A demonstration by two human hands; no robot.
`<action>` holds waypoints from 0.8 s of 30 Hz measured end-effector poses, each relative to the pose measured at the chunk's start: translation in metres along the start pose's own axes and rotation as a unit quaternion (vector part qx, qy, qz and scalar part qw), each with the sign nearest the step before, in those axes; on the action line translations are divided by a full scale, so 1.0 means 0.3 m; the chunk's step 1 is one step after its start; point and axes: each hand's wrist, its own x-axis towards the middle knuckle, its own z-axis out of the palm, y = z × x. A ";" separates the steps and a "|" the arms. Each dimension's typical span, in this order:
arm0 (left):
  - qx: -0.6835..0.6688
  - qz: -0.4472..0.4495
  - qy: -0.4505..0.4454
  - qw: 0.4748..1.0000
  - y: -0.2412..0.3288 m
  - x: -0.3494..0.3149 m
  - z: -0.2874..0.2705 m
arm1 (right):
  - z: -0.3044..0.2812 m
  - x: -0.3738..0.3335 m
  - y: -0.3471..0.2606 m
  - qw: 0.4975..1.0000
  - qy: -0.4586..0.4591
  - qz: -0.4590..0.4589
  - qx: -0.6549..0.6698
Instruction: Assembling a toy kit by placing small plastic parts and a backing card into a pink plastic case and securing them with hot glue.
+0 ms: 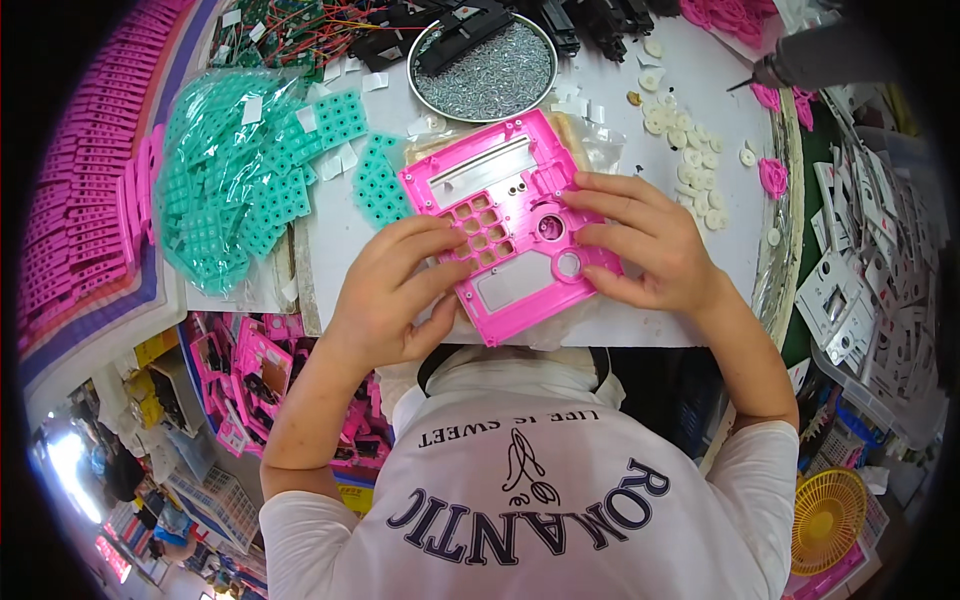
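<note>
A pink plastic casing panel [535,312] lies tilted on the white worktable in front of me, its inner side with screw posts facing up. It has a grid of square key holes, a long slot window and round openings. My left hand [395,285] grips its left side, fingertips over the key holes and thumb near the lower left edge. My right hand [650,245] holds the right edge, with several fingers on the rim and the thumb by the lower right corner. The undersides of both grips are hidden.
A metal bowl of small screws [485,80] stands behind the panel. Teal rubber keypads [235,190] fill a clear bag at left. White round parts [690,150] are scattered at right, below a power screwdriver [815,65]. Pink casings [90,170] are stacked far left.
</note>
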 end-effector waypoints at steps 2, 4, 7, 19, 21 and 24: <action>0.010 -0.012 -0.016 1.000 -0.019 0.003 -0.018 | 0.035 -0.010 -0.053 0.998 0.004 0.050 -0.047; 0.034 -0.038 -0.034 0.998 -0.025 0.016 -0.029 | 0.065 -0.018 -0.104 0.991 -0.002 0.074 -0.108; 0.080 -0.053 -0.054 0.994 0.003 0.065 -0.012 | 0.079 -0.017 -0.143 0.979 -0.033 0.072 -0.189; 0.120 0.023 -0.146 0.982 0.011 0.127 0.049 | -0.122 -0.022 0.176 0.945 0.126 0.273 -0.132; 0.120 0.020 -0.141 0.982 0.017 0.127 0.049 | -0.150 -0.011 0.225 0.937 0.092 0.269 -0.204; 0.107 0.018 -0.134 0.985 0.018 0.127 0.055 | -0.156 0.012 0.268 0.950 -0.015 0.150 -0.275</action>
